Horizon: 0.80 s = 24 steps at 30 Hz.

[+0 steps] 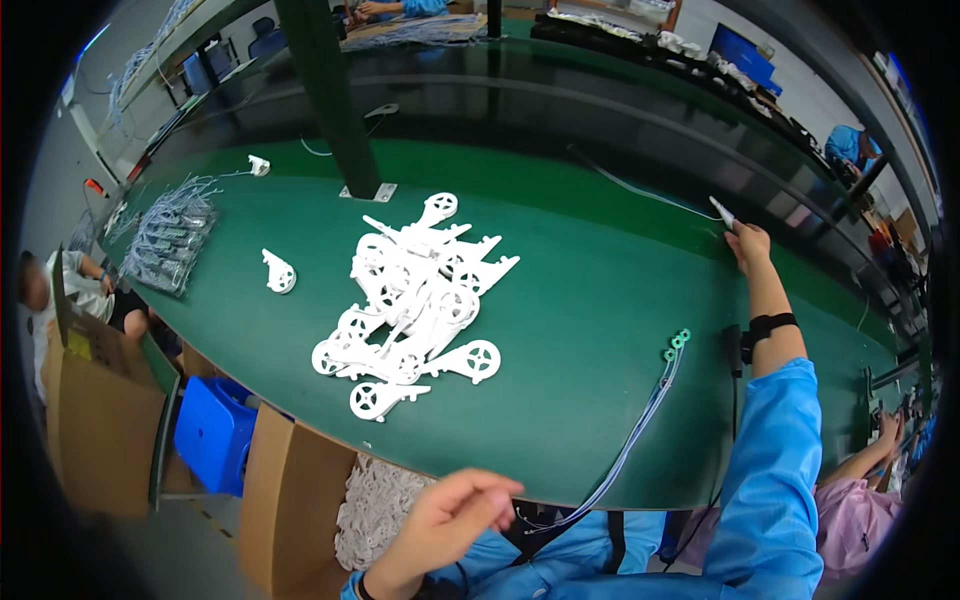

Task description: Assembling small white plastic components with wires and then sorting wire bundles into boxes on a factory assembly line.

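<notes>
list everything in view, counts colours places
workbench: 1, green, centre
heaped housings: many, white, bench middle
loose housings: 2, white, left of heap
wire bundles: several, bluish, bench's left
wired rings: 3, green, bench's right
post: 1, green, back of bench
glossy strip: 1, black, beyond bench
cardboard boxes: 2+, brown, lower left
stool: 1, blue, between boxes
small parts: many, white, below bench
monitor: 1, blue, upper right
people: several, blue, pink, white clothes, around
left hand: 1, bare, front edge
right hand: 1, bare, right, grip on wired housing
</notes>
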Available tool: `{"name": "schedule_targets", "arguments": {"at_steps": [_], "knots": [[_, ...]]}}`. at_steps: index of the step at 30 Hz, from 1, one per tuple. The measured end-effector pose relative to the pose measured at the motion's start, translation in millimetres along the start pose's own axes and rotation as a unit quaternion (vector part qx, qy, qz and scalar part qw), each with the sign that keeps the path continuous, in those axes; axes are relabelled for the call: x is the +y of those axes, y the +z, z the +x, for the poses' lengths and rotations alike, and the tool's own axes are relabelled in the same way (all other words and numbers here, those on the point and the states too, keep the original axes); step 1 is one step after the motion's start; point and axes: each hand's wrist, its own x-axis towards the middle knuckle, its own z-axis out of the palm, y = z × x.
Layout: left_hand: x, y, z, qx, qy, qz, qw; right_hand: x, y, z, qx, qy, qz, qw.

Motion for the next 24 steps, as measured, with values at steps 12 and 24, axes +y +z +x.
{"name": "schedule_targets", "arguments": {"at_steps": [12, 24], "knots": [[8, -72, 33, 0.352, 0.221, 0.642, 0.644, -44, -49, -273, -0.398, -0.265, -0.332, 0.813], [-24, -56, 22, 0.305, 0.26, 0.565, 0.721, -29, -53, -333, -0.276, -0.181, -0.49, 0.807]]}}
